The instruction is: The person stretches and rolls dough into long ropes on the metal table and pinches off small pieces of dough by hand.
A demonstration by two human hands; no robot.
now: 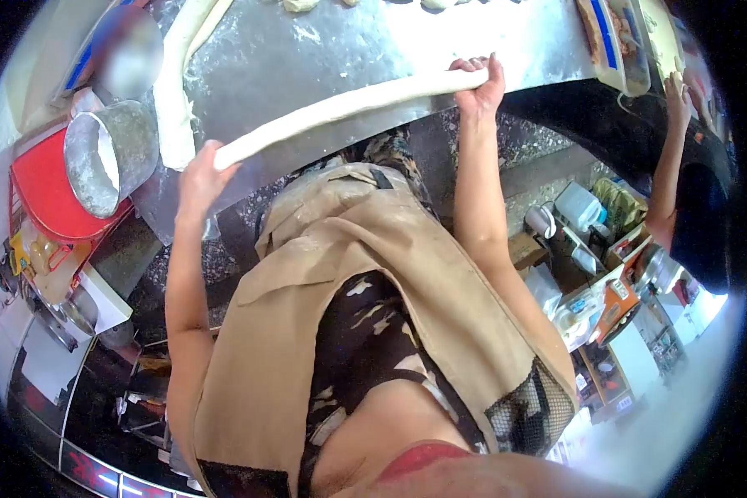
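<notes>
A long rope of pale dough (349, 106) stretches between my hands along the near edge of the metal table (261, 70), its left end lower in view. My left hand (201, 178) is closed around that left end. Fingers curled, my right hand (481, 90) grips the opposite end. Thick dough strips (174, 108) lie on the table to the left, just beyond my left hand. Several small dough pieces (301, 5) sit at the far side, partly cut off by the frame.
A floury metal bucket (133, 149) stands tilted in view by a red surface (43, 170) on the left. Plastic containers (627, 50) sit at the table's right end. Another person's arm (668, 170) reaches toward pale dough there. Boxes and household items (593, 282) crowd the lower right.
</notes>
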